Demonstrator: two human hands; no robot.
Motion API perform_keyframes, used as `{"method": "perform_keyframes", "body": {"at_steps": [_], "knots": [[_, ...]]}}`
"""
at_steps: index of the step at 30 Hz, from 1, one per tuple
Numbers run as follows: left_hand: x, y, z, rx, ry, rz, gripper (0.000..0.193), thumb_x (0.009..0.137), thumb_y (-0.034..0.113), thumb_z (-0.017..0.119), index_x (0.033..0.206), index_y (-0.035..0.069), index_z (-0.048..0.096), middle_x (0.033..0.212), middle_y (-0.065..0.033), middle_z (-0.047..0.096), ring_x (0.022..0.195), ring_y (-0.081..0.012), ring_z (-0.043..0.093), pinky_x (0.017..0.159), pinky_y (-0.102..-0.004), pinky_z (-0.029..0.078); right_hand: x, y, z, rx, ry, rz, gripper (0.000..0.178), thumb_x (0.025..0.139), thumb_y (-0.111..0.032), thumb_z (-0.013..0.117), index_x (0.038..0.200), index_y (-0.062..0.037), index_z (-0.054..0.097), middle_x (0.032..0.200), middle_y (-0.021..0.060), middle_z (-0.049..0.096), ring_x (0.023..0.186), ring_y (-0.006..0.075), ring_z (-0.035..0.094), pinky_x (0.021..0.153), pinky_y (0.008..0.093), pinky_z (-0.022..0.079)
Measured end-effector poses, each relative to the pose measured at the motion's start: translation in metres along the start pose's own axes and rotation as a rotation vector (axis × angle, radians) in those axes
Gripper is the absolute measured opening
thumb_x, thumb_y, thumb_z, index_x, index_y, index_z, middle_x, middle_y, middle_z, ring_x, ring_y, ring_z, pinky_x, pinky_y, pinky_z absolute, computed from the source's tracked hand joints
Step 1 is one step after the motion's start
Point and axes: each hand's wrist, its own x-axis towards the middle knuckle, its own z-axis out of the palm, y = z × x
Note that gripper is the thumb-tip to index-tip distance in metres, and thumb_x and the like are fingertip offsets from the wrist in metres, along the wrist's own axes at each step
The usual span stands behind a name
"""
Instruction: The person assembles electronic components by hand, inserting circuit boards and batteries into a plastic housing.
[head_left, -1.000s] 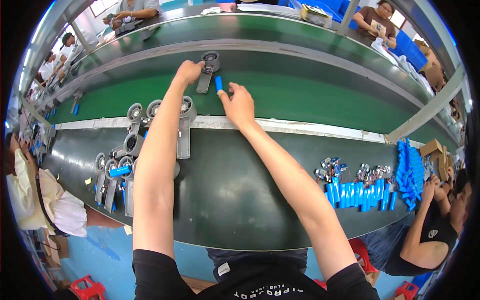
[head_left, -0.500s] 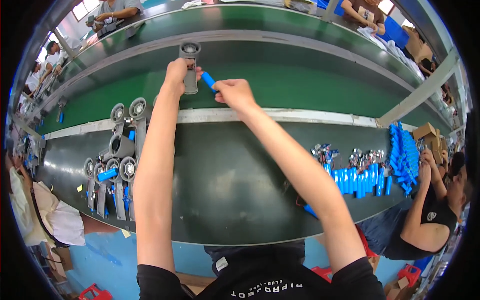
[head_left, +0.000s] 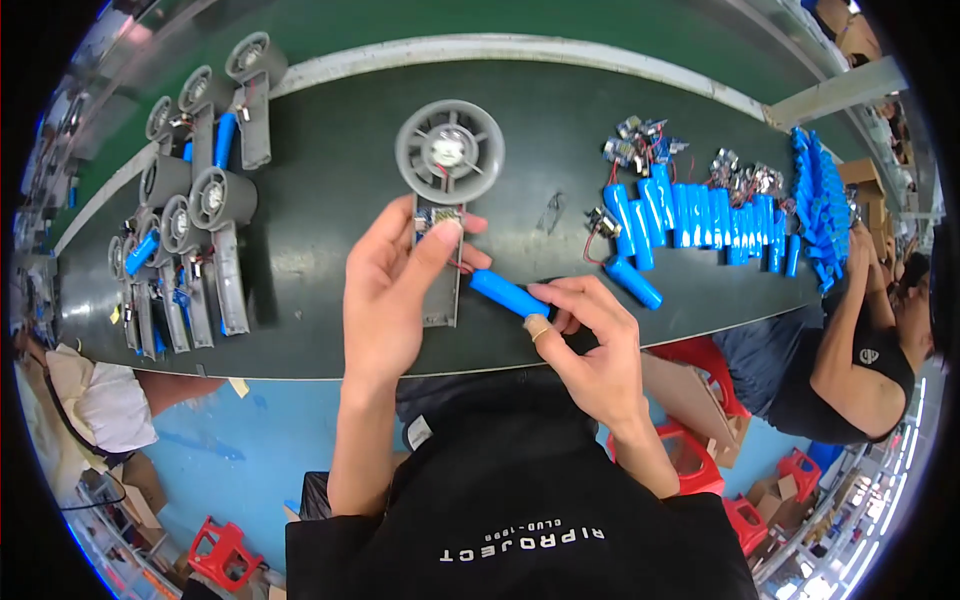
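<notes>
My left hand [head_left: 385,290] grips a grey handheld fan housing [head_left: 438,305], its round fan head [head_left: 450,152] pointing away from me. The left thumb presses on a small circuit board [head_left: 438,218] at the top of the open handle. Between the thumb and fingers of my right hand [head_left: 595,340] is a blue cylindrical battery [head_left: 508,294], tilted, its upper end close beside the handle. Thin red wires show between the board and the battery. A yellowish wrap covers part of the right thumb.
Several grey fan housings [head_left: 222,200] with blue batteries lie at the left of the dark table [head_left: 530,100]. To the right are a row of wired batteries [head_left: 700,215] and a blue battery heap [head_left: 818,215]. A co-worker [head_left: 850,370] sits at the right; red stools [head_left: 225,550] stand below.
Both hands have come back toward my body with the fan housing and battery, from over the green belt to the dark table. The view has tilted down.
</notes>
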Motion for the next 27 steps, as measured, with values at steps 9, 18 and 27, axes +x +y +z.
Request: {"method": "perform_keyframes", "body": {"at_steps": [9,18,27], "knots": [[-0.012,-0.032,-0.004,-0.004,-0.048,-0.040,0.027,0.096,0.011,0.056,0.118,-0.005,0.053,0.097,-0.0086,0.065,0.081,-0.0121,0.063,0.075,-0.0259,0.050,0.035,0.002,0.021,0.015,0.149,-0.271,0.021,0.079,0.002,0.071,0.100,-0.0002,0.070,0.091,0.0084,0.063,0.069,0.0112,0.058,0.059,0.0215,0.046],[-0.018,-0.026,-0.010,-0.044,-0.116,-0.032,0.038,0.092,0.005,0.044,0.128,-0.005,0.045,0.105,-0.0070,0.058,0.089,-0.0110,0.056,0.080,-0.0262,0.046,0.052,0.008,0.033,-0.024,0.045,-0.435,0.025,0.078,0.004,0.072,0.103,0.0013,0.071,0.084,0.0078,0.062,0.067,0.0120,0.061,0.056,0.0234,0.048],[-0.017,-0.027,-0.011,0.012,-0.064,-0.027,0.048,0.086,0.002,0.038,0.133,-0.008,0.041,0.117,-0.0103,0.057,0.104,-0.0148,0.054,0.092,-0.0265,0.041,0.059,0.018,0.039,-0.092,0.132,-0.622,0.026,0.073,0.003,0.077,0.098,0.0033,0.070,0.084,0.0077,0.062,0.061,0.0111,0.059,0.049,0.0226,0.046]]}}
